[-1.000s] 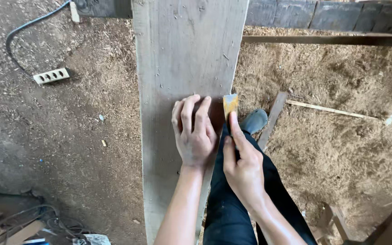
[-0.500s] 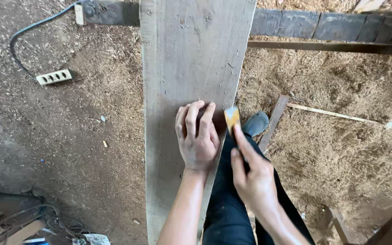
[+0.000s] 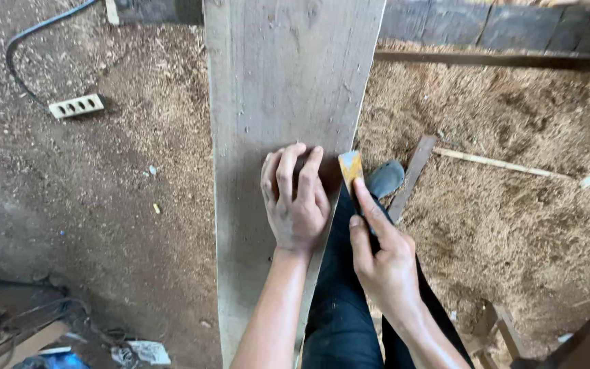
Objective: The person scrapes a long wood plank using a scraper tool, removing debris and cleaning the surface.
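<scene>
Protruding above right hand [image 3: 384, 263], scraper [image 3: 350, 167]

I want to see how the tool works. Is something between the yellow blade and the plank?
Nothing visible. The right hand holds the yellow blade right at the plank's right edge. The left hand lies flat on the plank just beside it, not between them.

Your sawdust floor [image 3: 514, 225] carries, left of the plank [image 3: 281, 102], a power strip [image 3: 76, 106] and perhaps paper scraps [image 3: 141, 352].
</scene>
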